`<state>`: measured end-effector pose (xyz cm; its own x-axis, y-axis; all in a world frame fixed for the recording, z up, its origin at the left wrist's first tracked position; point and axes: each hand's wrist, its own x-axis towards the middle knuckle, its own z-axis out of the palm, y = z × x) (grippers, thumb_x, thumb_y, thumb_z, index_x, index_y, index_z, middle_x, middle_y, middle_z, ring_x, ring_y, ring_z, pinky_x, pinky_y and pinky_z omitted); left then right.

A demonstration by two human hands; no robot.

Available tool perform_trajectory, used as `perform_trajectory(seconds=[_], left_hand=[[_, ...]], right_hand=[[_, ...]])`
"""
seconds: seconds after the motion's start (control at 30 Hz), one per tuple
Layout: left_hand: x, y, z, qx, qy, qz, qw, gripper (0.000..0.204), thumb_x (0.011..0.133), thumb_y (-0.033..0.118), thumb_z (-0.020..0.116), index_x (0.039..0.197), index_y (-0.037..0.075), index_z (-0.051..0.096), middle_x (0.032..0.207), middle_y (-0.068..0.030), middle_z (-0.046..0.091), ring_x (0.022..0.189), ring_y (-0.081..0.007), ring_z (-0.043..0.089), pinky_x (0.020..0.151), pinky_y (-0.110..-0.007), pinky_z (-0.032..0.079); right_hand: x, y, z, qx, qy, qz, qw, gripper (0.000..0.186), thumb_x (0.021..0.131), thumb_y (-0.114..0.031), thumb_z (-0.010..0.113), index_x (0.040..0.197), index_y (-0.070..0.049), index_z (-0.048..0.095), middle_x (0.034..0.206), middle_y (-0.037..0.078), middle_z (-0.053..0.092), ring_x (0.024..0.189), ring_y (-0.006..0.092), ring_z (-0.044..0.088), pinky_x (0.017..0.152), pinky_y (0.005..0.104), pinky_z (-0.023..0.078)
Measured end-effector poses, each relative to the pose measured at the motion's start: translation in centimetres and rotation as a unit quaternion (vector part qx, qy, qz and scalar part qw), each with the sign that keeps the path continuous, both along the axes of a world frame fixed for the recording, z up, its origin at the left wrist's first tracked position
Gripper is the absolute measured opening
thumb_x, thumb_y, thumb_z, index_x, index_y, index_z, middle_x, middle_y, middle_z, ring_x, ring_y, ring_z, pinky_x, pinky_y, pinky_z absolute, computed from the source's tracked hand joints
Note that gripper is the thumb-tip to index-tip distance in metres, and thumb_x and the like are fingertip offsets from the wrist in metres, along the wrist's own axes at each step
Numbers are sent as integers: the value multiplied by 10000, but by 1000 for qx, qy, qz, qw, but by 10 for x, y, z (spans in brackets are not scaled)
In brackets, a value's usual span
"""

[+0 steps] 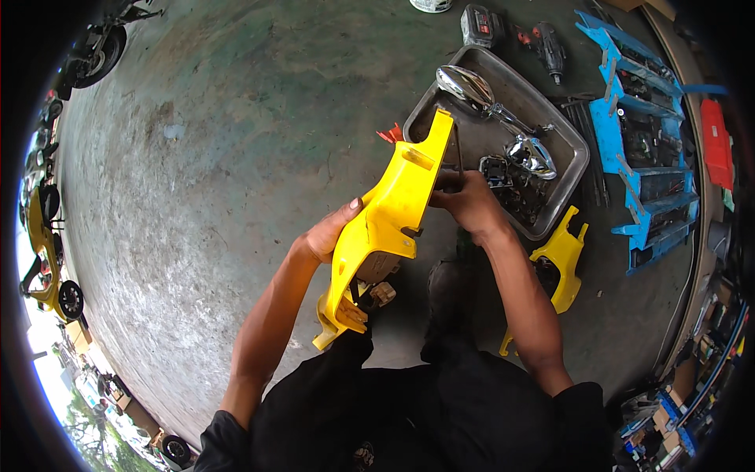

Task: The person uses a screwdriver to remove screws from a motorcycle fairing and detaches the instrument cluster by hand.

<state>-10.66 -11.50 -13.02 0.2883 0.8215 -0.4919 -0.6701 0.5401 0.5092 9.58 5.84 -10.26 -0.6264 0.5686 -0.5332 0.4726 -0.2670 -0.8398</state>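
Observation:
My left hand (330, 232) grips the near left side of a curved yellow plastic panel (397, 193), thumb on its surface, with the panel held tilted above my legs. At the panel's right side, my right hand (468, 200) is closed on a thin dark rod-like tool (458, 145); some fingertips are hidden. Behind them on the floor lies a metal tray (574, 157) holding two chrome mirrors (464, 82) and small parts. A second yellow panel (568, 259) lies beside my right forearm. Small red pieces (389, 134) show just left of the held panel's upper end.
A blue cantilever toolbox (641, 102) stands open at the right, near a red case (716, 141). A power drill (543, 51) and battery (481, 25) sit behind the tray. Motorcycles (94, 55), including a yellow one (43, 259), line the left rim. Boxes and clutter fill the lower right edge.

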Motion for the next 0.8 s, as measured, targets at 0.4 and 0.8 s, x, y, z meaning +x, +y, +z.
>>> perform_trajectory(seconds=[0.4,0.8], left_hand=[[0,6,6,-33,-16,42,998,766,860,633,568,1354,52,505,1183,-86,670,1007,-172,681,853,-312,562],[1,10,7,-19,0,14,1000,780,870,631,556,1391,57,471,1199,-79,666,1002,-173,684,830,-299,565]], right_hand=[[2,-2,6,-2,18,-8,1000,332,851,-243,702,1026,39,719,928,141,731,857,152,658,798,299,484],[0,-1,6,32,13,-26,999,231,827,-157,710,978,16,739,858,110,730,772,126,645,729,283,484]])
